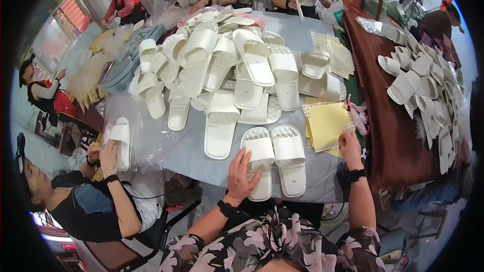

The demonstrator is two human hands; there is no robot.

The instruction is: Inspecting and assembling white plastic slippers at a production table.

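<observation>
A pair of white slippers lies side by side at the table's near edge: a left slipper and a right slipper, which has a small mark on its heel. My left hand rests against the left slipper, fingers spread along its side and thumb on the insole. At the right, a yellow label sheet with small labels along its edges lies on other sheets. My right hand pinches at its right edge; whatever small piece is between the fingertips is hidden.
A large heap of white slippers covers the grey table ahead. More slippers are piled on a brown-covered table to the right. At the left, a co-worker handles a slipper beside clear plastic; other people work across the table.
</observation>
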